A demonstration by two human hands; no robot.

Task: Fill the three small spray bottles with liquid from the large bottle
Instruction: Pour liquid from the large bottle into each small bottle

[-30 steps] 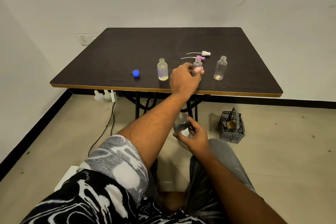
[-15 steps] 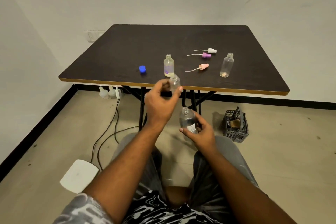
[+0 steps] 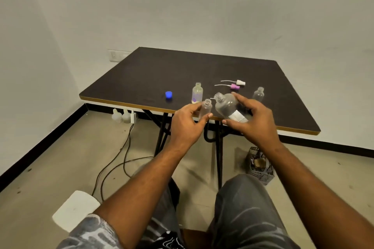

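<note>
My left hand [image 3: 187, 125] holds a small clear spray bottle [image 3: 206, 108] upright by its body, mouth uncapped. My right hand [image 3: 254, 118] grips the large clear bottle [image 3: 227, 107], tilted with its open neck pointing left towards the small bottle's mouth. Both are held just in front of the table's near edge. Two more small uncapped bottles stand on the dark table [image 3: 162, 70]: one [image 3: 197, 93] left of my hands, one [image 3: 258, 93] partly behind my right hand. A white spray head [image 3: 240, 82] and a purple one [image 3: 295, 86] lie behind them. A blue cap [image 3: 168, 94] lies to the left.
The table has a tan front edge [image 3: 121, 103] and black folding legs. A dark plastic crate [image 3: 260, 168] sits on the floor to the right, cables and a white pad [image 3: 75, 210] to the left. White containers [image 3: 121, 116] stand by the wall.
Both hands have risen from below the table edge to table height. The large bottle has tilted over towards the small bottle, and the two mouths are now close together.
</note>
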